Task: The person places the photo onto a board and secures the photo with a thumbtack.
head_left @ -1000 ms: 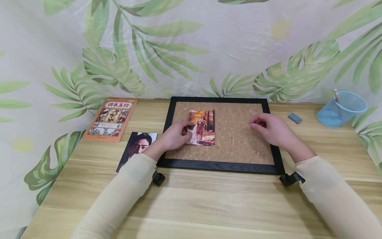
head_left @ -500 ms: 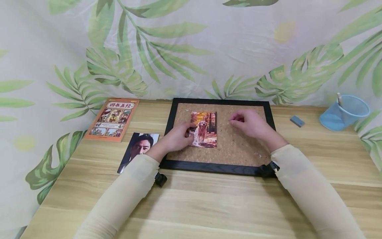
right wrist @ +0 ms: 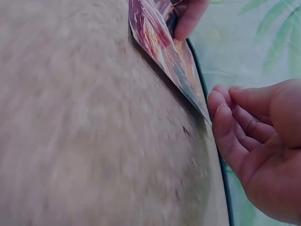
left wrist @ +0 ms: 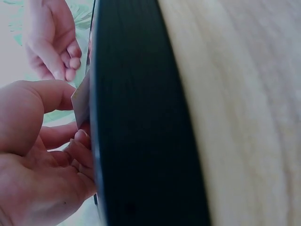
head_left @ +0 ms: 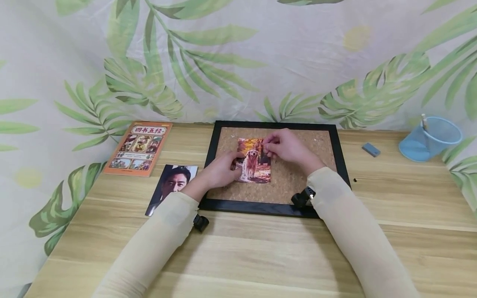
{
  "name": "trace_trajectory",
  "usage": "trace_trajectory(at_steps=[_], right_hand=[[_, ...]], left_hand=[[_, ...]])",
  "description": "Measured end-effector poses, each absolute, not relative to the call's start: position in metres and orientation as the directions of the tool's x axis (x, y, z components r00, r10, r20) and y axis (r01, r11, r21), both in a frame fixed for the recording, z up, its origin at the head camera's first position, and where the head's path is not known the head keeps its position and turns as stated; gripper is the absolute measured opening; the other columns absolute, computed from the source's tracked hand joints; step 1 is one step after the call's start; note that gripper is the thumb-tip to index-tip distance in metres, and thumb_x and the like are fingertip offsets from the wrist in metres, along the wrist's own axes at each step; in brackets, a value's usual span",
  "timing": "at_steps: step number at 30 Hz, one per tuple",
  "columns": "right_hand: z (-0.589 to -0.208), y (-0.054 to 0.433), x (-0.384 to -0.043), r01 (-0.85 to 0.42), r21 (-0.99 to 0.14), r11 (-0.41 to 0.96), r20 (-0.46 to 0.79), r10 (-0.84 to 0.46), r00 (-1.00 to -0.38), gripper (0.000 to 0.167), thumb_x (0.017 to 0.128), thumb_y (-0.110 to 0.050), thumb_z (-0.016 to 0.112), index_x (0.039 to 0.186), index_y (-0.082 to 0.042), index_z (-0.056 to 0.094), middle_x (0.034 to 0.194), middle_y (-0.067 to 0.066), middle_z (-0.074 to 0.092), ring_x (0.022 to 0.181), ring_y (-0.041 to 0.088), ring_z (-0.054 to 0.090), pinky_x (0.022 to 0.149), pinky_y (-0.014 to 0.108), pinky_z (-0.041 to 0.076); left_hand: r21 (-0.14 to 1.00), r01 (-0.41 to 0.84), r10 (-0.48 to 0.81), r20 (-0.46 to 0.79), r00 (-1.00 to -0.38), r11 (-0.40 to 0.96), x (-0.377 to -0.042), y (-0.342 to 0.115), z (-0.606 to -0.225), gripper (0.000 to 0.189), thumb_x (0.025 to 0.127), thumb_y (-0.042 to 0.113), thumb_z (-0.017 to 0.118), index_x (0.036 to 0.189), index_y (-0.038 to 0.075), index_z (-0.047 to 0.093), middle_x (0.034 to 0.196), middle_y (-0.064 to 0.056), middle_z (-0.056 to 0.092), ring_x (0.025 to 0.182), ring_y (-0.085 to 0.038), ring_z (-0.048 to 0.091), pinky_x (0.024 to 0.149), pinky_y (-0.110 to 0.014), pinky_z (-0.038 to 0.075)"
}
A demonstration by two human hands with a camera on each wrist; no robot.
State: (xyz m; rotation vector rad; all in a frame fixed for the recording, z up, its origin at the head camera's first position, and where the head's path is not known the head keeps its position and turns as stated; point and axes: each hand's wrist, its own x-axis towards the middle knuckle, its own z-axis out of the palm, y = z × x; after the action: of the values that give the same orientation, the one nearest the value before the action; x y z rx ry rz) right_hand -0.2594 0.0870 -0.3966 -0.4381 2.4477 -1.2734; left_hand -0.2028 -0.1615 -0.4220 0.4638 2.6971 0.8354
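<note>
A photo of a golden dog (head_left: pixel 257 171) lies over the left part of a black-framed corkboard (head_left: pixel 294 184). At the photo's left edge my left hand (head_left: pixel 222 169) pinches it between thumb and fingers; in the left wrist view a corner of the photo (left wrist: pixel 82 102) stands between them. My right hand (head_left: pixel 287 145) is at the photo's upper right corner, thumb and forefinger tips together on a tiny pale object, too small to make out. In the right wrist view the right fingers (right wrist: pixel 230 110) are beside the photo's corner (right wrist: pixel 190 96).
A man's portrait photo (head_left: pixel 174 182) and an orange book (head_left: pixel 139 149) lie left of the board. To the right are a blue eraser-like block (head_left: pixel 371 149), a blue mesh pen cup (head_left: pixel 428 138) and a tiny dark bit (head_left: pixel 355 180). A leaf-patterned cloth (head_left: pixel 223 62) hangs behind.
My right hand has moved left across the corkboard, from its right side to the dog photo's upper right corner. The left hand has stayed at the photo's left edge.
</note>
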Motion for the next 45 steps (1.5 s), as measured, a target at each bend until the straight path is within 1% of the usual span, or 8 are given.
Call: trace_trajectory(at_steps=[7, 13, 18, 25, 30, 35, 41, 45], right_hand=[[-0.403, 0.068, -0.274, -0.094, -0.838, 0.537, -0.182, -0.438, -0.881, 0.016, 0.108, -0.002, 0.06, 0.115, 0.005, 0.072, 0.097, 0.017, 0.075, 0.073, 0.017, 0.068, 0.063, 0.025, 0.057], [-0.406, 0.048, -0.282, -0.105, -0.827, 0.553, -0.177, -0.432, -0.884, 0.016, 0.107, 0.0, 0.056, 0.112, 0.006, 0.071, 0.088, 0.012, 0.071, 0.063, 0.013, 0.062, 0.055, 0.023, 0.052], [-0.403, 0.039, -0.29, -0.096, -0.793, 0.601, -0.203, -0.411, -0.889, 0.019, 0.107, 0.0, 0.057, 0.115, 0.007, 0.073, 0.083, 0.009, 0.07, 0.059, 0.011, 0.061, 0.054, 0.023, 0.051], [-0.398, 0.028, -0.298, -0.073, -0.763, 0.642, -0.259, -0.407, -0.876, 0.02, 0.106, 0.0, 0.055, 0.106, 0.006, 0.074, 0.071, 0.002, 0.066, 0.054, 0.008, 0.057, 0.052, 0.021, 0.048], [-0.396, 0.026, -0.303, -0.021, -0.748, 0.664, -0.295, -0.36, -0.885, 0.02, 0.107, -0.002, 0.056, 0.105, 0.005, 0.075, 0.069, 0.001, 0.066, 0.052, 0.008, 0.055, 0.051, 0.021, 0.045], [-0.397, 0.027, -0.306, 0.025, -0.726, 0.687, -0.334, -0.32, -0.887, 0.019, 0.105, -0.001, 0.059, 0.107, 0.004, 0.077, 0.069, 0.0, 0.067, 0.052, 0.008, 0.057, 0.052, 0.021, 0.047], [-0.394, 0.027, -0.307, -0.001, -0.653, 0.757, -0.328, -0.284, -0.901, 0.025, 0.106, -0.007, 0.058, 0.093, 0.0, 0.078, 0.062, -0.001, 0.065, 0.05, 0.009, 0.057, 0.051, 0.022, 0.047], [-0.391, 0.028, -0.305, 0.029, -0.664, 0.747, -0.351, -0.278, -0.894, 0.023, 0.106, -0.008, 0.058, 0.101, 0.002, 0.078, 0.065, -0.002, 0.067, 0.051, 0.009, 0.059, 0.052, 0.023, 0.05]], left_hand=[[0.581, 0.239, 0.378, -0.129, -0.917, 0.778, -0.222, -0.172, -0.462, 0.055, 0.1, 0.025, 0.066, 0.153, 0.009, 0.058, 0.123, -0.007, 0.061, 0.102, -0.024, 0.059, 0.087, -0.04, 0.051], [0.59, 0.201, 0.352, -0.152, -0.924, 0.782, -0.214, -0.175, -0.45, 0.056, 0.099, 0.02, 0.065, 0.152, 0.007, 0.058, 0.119, -0.01, 0.06, 0.097, -0.025, 0.056, 0.082, -0.038, 0.049], [0.594, 0.217, 0.365, -0.14, -0.92, 0.775, -0.214, -0.176, -0.447, 0.056, 0.099, 0.022, 0.065, 0.152, 0.004, 0.059, 0.119, -0.012, 0.061, 0.095, -0.025, 0.057, 0.079, -0.037, 0.049], [0.578, 0.221, 0.351, -0.122, -0.928, 0.785, -0.213, -0.179, -0.448, 0.056, 0.096, 0.021, 0.065, 0.149, 0.004, 0.061, 0.117, -0.01, 0.061, 0.095, -0.025, 0.056, 0.079, -0.036, 0.047], [0.622, 0.223, 0.38, -0.13, -0.916, 0.751, -0.202, -0.171, -0.42, 0.054, 0.097, 0.017, 0.064, 0.148, -0.001, 0.06, 0.117, -0.017, 0.062, 0.094, -0.027, 0.056, 0.08, -0.038, 0.047], [0.615, 0.213, 0.369, -0.137, -0.919, 0.759, -0.212, -0.172, -0.441, 0.055, 0.097, 0.019, 0.065, 0.149, 0.002, 0.06, 0.114, -0.011, 0.061, 0.092, -0.024, 0.056, 0.076, -0.035, 0.047], [0.613, 0.236, 0.381, -0.115, -0.918, 0.754, -0.225, -0.174, -0.465, 0.054, 0.098, 0.023, 0.065, 0.15, 0.006, 0.061, 0.109, -0.009, 0.06, 0.089, -0.024, 0.058, 0.073, -0.035, 0.049], [0.609, 0.229, 0.377, -0.126, -0.918, 0.76, -0.224, -0.172, -0.463, 0.055, 0.098, 0.023, 0.066, 0.151, 0.007, 0.06, 0.113, -0.008, 0.061, 0.093, -0.023, 0.058, 0.076, -0.035, 0.049]])
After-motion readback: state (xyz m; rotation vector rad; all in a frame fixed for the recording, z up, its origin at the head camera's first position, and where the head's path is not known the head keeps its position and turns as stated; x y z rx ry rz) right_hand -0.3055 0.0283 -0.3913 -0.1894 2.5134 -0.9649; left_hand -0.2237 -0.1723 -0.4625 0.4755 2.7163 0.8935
